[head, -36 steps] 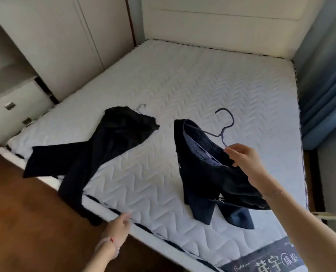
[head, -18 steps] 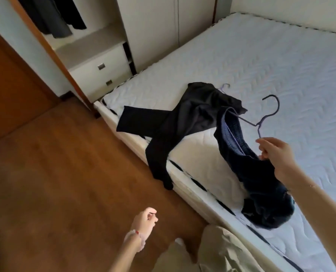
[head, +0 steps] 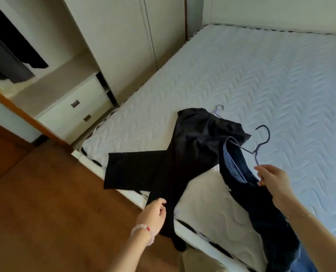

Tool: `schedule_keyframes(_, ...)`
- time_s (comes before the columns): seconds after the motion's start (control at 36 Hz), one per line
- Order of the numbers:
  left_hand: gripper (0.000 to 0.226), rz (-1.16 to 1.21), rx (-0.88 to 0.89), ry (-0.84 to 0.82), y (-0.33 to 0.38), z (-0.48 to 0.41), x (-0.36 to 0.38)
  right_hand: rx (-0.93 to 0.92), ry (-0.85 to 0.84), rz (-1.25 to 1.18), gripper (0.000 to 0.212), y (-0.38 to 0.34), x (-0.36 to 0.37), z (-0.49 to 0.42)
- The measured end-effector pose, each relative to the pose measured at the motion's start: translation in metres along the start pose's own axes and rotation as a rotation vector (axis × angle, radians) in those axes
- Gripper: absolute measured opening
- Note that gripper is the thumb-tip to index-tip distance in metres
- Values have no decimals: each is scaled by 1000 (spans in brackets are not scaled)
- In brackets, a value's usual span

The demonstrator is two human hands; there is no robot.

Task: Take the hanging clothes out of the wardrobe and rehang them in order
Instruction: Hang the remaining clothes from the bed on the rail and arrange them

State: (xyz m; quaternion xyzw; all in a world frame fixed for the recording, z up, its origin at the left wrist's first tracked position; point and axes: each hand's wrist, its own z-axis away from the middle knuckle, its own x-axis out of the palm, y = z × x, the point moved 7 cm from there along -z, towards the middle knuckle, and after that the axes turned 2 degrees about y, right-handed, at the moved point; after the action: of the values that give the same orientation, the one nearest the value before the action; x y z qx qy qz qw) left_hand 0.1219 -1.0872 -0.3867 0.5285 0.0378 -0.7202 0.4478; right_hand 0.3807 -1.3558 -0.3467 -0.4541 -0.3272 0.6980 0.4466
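Note:
A pair of dark blue jeans [head: 261, 209] hangs from a dark hanger [head: 260, 146], lifted over the mattress edge. My right hand [head: 271, 179] is shut on that hanger at the jeans' waistband. Black trousers [head: 182, 154] lie spread on the white mattress [head: 241, 75], their legs draping over the bed's edge; a light hanger hook [head: 218, 108] sticks out at their waist. My left hand [head: 153, 214], with a bead bracelet, touches the hanging black trouser leg, fingers loosely curled beside the cloth.
The open wardrobe [head: 51, 61] stands at the upper left with dark clothes [head: 10, 55] hanging inside and white drawers [head: 74, 108] below. Wooden floor [head: 45, 213] lies to the left of the bed. Closed wardrobe doors [head: 133, 36] are behind.
The view has swung back toward the bed. My left hand rose from over the floor to the black trouser leg. My right hand still holds the hanger with the jeans lifted.

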Motion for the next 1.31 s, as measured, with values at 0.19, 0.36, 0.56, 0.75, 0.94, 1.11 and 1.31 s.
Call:
schedule_keyframes(0.19,37,-254,255,107,75,-127,-82,53,136,-118,10,-25,11,-51)
schedule_keyframes(0.36,40,-395,401,70,130,-228,-97,106,218,-127,11,-27,14,-87)
schedule_keyframes(0.56,40,-518,507,-28,182,-358,-69,150,214,-33,13,-7,31,-134)
schedule_keyframes(0.75,41,-529,592,-109,220,-498,-18,198,295,-34,11,14,28,-176)
schedule_keyframes(0.94,49,-557,560,-168,242,-600,32,220,349,-24,14,41,22,-194)
schedule_keyframes(1.11,44,-628,611,-187,256,-641,64,255,411,-77,15,58,19,-192)
schedule_keyframes(1.31,46,-618,481,-251,263,-669,80,283,440,-124,15,74,23,-186)
